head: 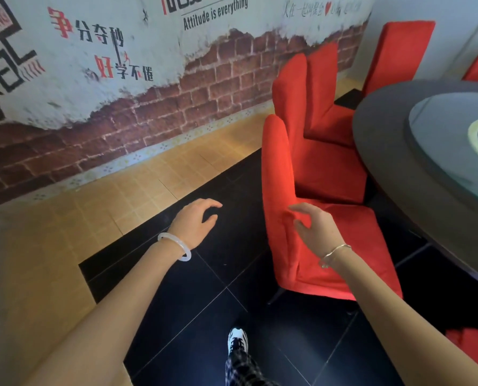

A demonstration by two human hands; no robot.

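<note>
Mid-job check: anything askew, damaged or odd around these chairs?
Nothing spilled or broken. The nearest red chair has its cover creased near the right hand; the left hand hovers over the floor. The crumbling brick on the wall looks like printed decor, not damage.

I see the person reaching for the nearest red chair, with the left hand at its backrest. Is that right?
Not quite: it is the right hand that is at the backrest of the nearest red chair. The left hand is over the black floor, apart from the chair and holding nothing. The head view shows this.
</note>
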